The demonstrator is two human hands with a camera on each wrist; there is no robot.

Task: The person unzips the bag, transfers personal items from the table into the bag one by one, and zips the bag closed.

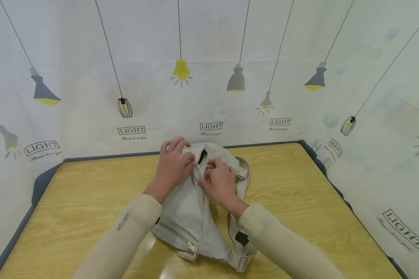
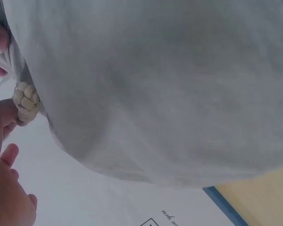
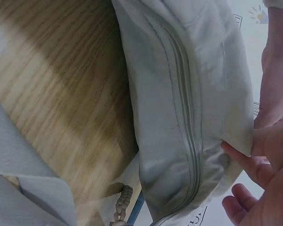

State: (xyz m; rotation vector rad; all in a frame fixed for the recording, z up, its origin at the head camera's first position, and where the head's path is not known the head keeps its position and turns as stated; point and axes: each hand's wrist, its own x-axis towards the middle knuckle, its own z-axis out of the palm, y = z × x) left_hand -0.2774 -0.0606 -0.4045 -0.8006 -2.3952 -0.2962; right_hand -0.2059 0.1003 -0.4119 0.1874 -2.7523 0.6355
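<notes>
A light grey fabric bag [image 1: 185, 209] lies on the table, with a short dark zipper opening [image 1: 202, 156] near its far end. My left hand [image 1: 174, 164] is at the left of this opening. In the left wrist view its fingers pinch a beige braided zipper pull [image 2: 26, 102] at the bag's edge. Just right of the opening, my right hand [image 1: 221, 182] pinches the bag's fabric between thumb and fingers. The right wrist view shows its thumb against the cloth, beside a long curved zipper [image 3: 186, 94]. Part of the gripped fabric is hidden behind the fingers.
The wooden table [image 1: 101, 186] has a dark blue edge. A grey strap [image 1: 242, 188] with a buckle [image 1: 242, 264] lies along the bag's right side. Another braided pull [image 1: 188, 255] hangs at the near end. A white lamp-printed curtain [image 1: 150, 89] stands behind and beside the table.
</notes>
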